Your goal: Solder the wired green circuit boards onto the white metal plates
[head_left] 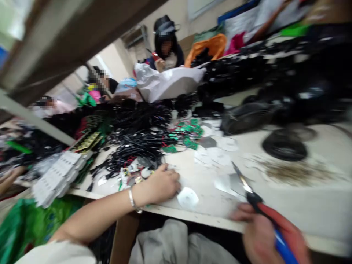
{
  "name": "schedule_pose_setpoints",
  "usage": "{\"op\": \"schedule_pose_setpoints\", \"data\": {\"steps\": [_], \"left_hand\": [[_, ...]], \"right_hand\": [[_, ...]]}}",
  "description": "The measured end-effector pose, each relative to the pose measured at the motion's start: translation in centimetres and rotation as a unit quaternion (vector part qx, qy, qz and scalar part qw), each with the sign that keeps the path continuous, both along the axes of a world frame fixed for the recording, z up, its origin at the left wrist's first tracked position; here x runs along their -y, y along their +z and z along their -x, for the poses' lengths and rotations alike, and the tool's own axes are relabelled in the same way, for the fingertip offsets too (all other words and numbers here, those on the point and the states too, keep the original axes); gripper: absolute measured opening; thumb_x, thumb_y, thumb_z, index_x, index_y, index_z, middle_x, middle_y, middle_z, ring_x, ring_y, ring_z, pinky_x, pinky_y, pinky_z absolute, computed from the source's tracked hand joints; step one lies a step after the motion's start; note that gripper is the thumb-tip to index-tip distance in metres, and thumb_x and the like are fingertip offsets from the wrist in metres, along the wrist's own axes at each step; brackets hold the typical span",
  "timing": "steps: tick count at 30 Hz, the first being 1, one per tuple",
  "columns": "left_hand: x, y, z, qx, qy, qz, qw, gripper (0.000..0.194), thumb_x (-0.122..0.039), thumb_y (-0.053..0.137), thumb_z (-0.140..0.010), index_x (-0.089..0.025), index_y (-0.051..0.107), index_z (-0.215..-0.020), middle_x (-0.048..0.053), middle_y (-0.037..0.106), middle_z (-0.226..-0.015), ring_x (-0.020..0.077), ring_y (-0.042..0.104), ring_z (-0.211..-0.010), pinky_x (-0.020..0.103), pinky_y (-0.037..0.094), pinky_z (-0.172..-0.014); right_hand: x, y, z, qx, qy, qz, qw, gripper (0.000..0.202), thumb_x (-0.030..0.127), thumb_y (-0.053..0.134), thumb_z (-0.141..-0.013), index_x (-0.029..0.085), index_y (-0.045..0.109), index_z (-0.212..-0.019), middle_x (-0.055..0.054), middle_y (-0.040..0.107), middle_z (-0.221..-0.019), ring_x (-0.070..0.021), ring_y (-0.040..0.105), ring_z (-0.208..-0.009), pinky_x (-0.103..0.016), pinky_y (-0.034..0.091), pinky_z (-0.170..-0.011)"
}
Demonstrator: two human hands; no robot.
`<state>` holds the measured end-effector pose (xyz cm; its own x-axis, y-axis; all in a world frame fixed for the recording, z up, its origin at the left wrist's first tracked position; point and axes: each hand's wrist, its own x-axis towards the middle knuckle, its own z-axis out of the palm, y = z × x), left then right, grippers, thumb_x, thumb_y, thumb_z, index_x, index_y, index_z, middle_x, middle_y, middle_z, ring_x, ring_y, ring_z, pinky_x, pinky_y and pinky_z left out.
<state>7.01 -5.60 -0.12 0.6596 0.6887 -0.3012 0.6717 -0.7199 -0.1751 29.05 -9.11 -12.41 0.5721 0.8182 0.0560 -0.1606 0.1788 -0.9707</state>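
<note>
My right hand [261, 234] is closed around a soldering iron [253, 198] with a blue handle, a black collar and a bare metal tip. The tip points up and away over the white tabletop. My left hand [165, 183], a silver bracelet at its wrist, rests on the table with curled fingers; whatever they hold is hidden. Just right of it lies a shiny, flat, whitish piece [187, 198]. Small parts with red and white wires [137, 170] lie left of that hand. Beyond are green circuit boards [190, 143] with wires attached.
Black cables [137, 139] are heaped behind my left hand. Flat white pieces [213, 156] lie mid-table. At right are a black coil [284, 145] and scattered brown bits [299, 172]. White panels [59, 174] are stacked left, below a slanted post [38, 119]. People sit across the table.
</note>
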Motion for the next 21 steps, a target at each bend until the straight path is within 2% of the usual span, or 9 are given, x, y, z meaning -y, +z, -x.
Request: {"op": "schedule_pose_setpoints", "data": {"steps": [2, 3, 6, 10, 13, 15, 17, 21], "left_hand": [[-0.8, 0.1, 0.2, 0.031, -0.005, 0.0, 0.999, 0.012, -0.024, 0.055, -0.089, -0.018, 0.065, -0.092, 0.008, 0.065, -0.095, 0.0204, 0.061, -0.093, 0.038, 0.039, -0.092], [-1.4, 0.1, 0.3, 0.053, -0.012, 0.003, 0.998, 0.012, -0.025, 0.055, -0.089, -0.019, 0.064, -0.094, 0.007, 0.065, -0.095, 0.0188, 0.061, -0.091, 0.035, 0.041, -0.089], [-3.9, 0.1, 0.0, 0.098, -0.015, 0.003, 0.995, 0.016, -0.023, 0.051, -0.091, -0.02, 0.065, -0.097, 0.005, 0.065, -0.094, 0.0156, 0.063, -0.084, 0.028, 0.045, -0.078], [-6.6, 0.1, -2.9, 0.077, 0.008, 0.001, 0.997, 0.02, -0.021, 0.047, -0.092, -0.019, 0.066, -0.097, 0.006, 0.066, -0.093, 0.0169, 0.064, -0.08, 0.026, 0.046, -0.066], [-8.0, -0.5, -5.8, 0.053, 0.077, -0.014, 0.996, 0.023, -0.028, 0.047, -0.093, -0.016, 0.067, -0.095, 0.009, 0.068, -0.093, 0.0198, 0.066, -0.081, 0.028, 0.047, -0.065], [-8.8, -1.2, -7.3, 0.03, 0.153, -0.039, 0.987, 0.037, -0.041, 0.045, -0.094, -0.012, 0.067, -0.092, 0.013, 0.069, -0.089, 0.0233, 0.067, -0.08, 0.031, 0.048, -0.066], [-9.6, -2.0, -8.2, 0.012, 0.202, -0.059, 0.977, 0.049, -0.051, 0.043, -0.093, -0.009, 0.067, -0.091, 0.017, 0.07, -0.088, 0.0262, 0.068, -0.082, 0.032, 0.049, -0.067], [-10.6, -2.7, -8.4, 0.013, 0.206, -0.072, 0.976, 0.039, -0.043, 0.049, -0.09, -0.008, 0.067, -0.094, 0.018, 0.07, -0.095, 0.0266, 0.068, -0.086, 0.032, 0.049, -0.068]], "right_hand": [[0.4, 1.6, 0.6, 0.021, -0.009, -0.046, 0.999, 0.022, 0.04, 0.07, -0.078, 0.023, 0.064, -0.092, -0.002, 0.064, -0.064, -0.0189, 0.061, -0.048, -0.041, 0.053, -0.054], [0.3, 1.9, 0.8, 0.027, -0.012, -0.078, 0.997, 0.02, 0.036, 0.066, -0.082, 0.023, 0.061, -0.096, 0.0, 0.064, -0.068, -0.0169, 0.062, -0.05, -0.037, 0.053, -0.054], [-0.1, 2.0, 0.9, 0.049, 0.008, -0.141, 0.989, 0.018, 0.027, 0.056, -0.089, 0.024, 0.056, -0.106, 0.001, 0.063, -0.076, -0.0139, 0.063, -0.055, -0.034, 0.055, -0.057], [-0.3, 1.6, 0.8, 0.045, -0.003, -0.16, 0.986, 0.022, 0.02, 0.05, -0.091, 0.026, 0.052, -0.112, 0.002, 0.061, -0.084, -0.0103, 0.061, -0.052, -0.036, 0.056, -0.064], [-0.2, 1.8, 0.9, 0.049, -0.008, -0.17, 0.984, 0.023, 0.018, 0.048, -0.092, 0.026, 0.051, -0.114, 0.003, 0.06, -0.085, -0.0092, 0.06, -0.051, -0.035, 0.056, -0.064], [-0.3, 1.9, 0.9, 0.059, -0.005, -0.168, 0.984, 0.023, 0.018, 0.048, -0.092, 0.027, 0.051, -0.113, 0.003, 0.059, -0.085, -0.0091, 0.06, -0.051, -0.035, 0.056, -0.064], [-0.3, 1.9, 0.9, 0.061, -0.003, -0.169, 0.984, 0.023, 0.018, 0.048, -0.092, 0.026, 0.052, -0.113, 0.003, 0.059, -0.085, -0.0092, 0.06, -0.052, -0.034, 0.055, -0.062], [-0.4, 1.6, 0.9, 0.042, 0.005, -0.19, 0.981, 0.026, 0.016, 0.048, -0.092, 0.027, 0.053, -0.115, 0.002, 0.057, -0.088, -0.0083, 0.06, -0.053, -0.032, 0.054, -0.061]]}}
